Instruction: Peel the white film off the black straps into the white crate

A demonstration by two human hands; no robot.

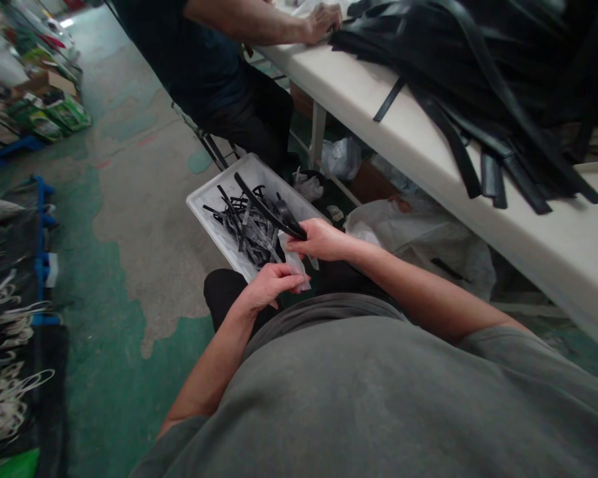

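Above my lap my right hand (321, 239) grips the end of a long black strip (262, 204), which reaches up and left over a white bin (206, 224). My left hand (275, 284) pinches a piece of clear plastic film (301, 281). The film stretches up towards my right hand. Many short black strips (243, 229) and some clear plastic lie in the bin. My two hands are close together but apart, at the bin's near edge.
A white table (503, 239) on the right bears a big pile of black strips (443, 60). A seated person (204, 73) works at its far end. Plastic bags (418, 232) lie beneath it. Blue pallets (42, 232) with bundles stand left.
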